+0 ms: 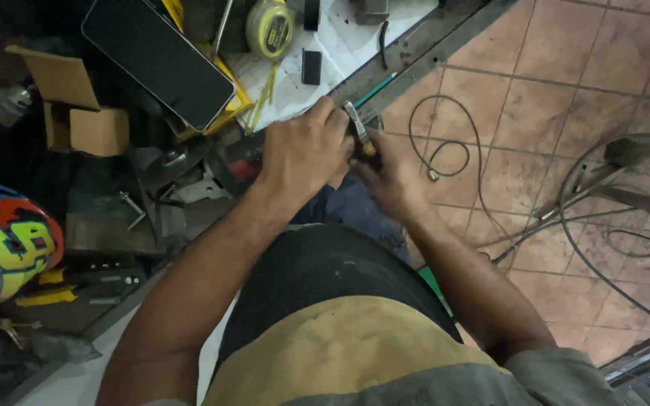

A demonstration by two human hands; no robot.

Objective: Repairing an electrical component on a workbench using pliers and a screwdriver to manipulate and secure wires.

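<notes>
Metal, slim and silvery, a small hand tool [358, 124] sits pinched between closed left hand [306, 150] and right hand [389, 177]; a slip could nick fingers.

A black tablet [158, 60] lies tilted at the upper left, its edge over a yellow tray [229, 96]; beside it sits a yellow and black tape measure [270, 28] on a white sheet [340, 45]; an open cardboard box [77, 105] stands further left; an orange helmet [5, 240] shows at the left edge; grey cables [445, 146] loop across the reddish floor tiles [566, 60].
</notes>
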